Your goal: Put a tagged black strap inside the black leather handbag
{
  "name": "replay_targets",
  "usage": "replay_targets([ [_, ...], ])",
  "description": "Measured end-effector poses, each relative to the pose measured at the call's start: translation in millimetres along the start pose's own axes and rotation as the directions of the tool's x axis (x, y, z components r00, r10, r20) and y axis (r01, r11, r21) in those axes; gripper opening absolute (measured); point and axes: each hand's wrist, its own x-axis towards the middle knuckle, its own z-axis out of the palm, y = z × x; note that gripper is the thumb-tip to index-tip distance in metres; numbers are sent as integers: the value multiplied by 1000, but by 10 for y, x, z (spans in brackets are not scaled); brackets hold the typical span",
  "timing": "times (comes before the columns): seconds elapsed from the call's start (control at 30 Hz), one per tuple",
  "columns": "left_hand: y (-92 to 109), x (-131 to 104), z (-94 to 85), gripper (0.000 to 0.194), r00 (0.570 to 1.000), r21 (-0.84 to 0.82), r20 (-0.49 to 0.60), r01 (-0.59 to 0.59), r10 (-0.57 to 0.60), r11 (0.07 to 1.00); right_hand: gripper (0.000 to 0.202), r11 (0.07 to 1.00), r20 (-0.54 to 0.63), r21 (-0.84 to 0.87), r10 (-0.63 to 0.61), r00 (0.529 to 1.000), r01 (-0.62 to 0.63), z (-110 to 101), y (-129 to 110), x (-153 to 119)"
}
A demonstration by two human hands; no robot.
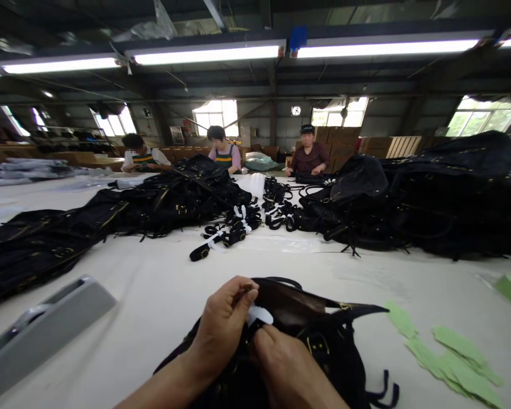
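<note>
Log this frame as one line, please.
left hand: pinching white tag | right hand: on tag | black bag: on table | green strips: right

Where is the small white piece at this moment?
In the head view, low centre: the white piece is pinched between the left hand and right hand, over the black bag.

I see a black bag [323, 346] lying slumped on the white table close in front of me, its mouth gaping, brass buckles on its front. A small white paper piece [259, 314] sits at the bag's opening rim.
</note>
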Motion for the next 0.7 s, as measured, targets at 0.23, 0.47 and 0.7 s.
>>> replay_targets([
  [0.23, 37, 412, 67, 15, 706, 166, 647, -498, 287, 851, 9, 968, -20, 231, -93, 996, 95, -9, 16, -134],
  [0.47, 21, 173, 127, 10, 858, 296, 508, -96, -71, 950, 10, 890, -254, 449, 37, 966, 84, -107, 224, -202],
  [0.7, -164, -16, 82, 20, 928, 338, 323, 68, -184, 939, 13, 873, -253, 466, 288, 924, -144, -24, 243, -60],
])
